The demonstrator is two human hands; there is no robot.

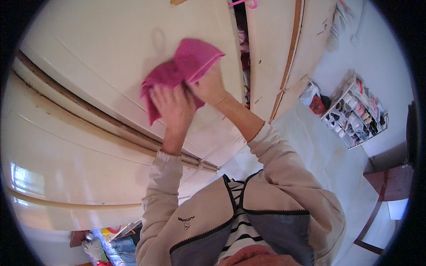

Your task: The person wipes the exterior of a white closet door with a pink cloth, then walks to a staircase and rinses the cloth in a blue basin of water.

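Note:
A pink cloth (pixel 196 56) is bunched and folded against a glossy cream wardrobe door (pixel 106 50). My left hand (pixel 174 104) presses on the cloth's lower part, fingers pointing up along it. Just to its right, my right hand (pixel 211 86) grips the cloth, whose upper fold drapes over its fingers and hides most of them. The two hands are close together, both arms reaching up from the beige sleeves.
Right of the door, a narrow dark gap (pixel 245 60) shows clothes inside. A pink hanger (pixel 248 3) sits at the top. Brown trim strips (pixel 90 103) divide the wardrobe. A shoe rack (pixel 356 113) stands by the right wall, with bags (pixel 311 94) beside it.

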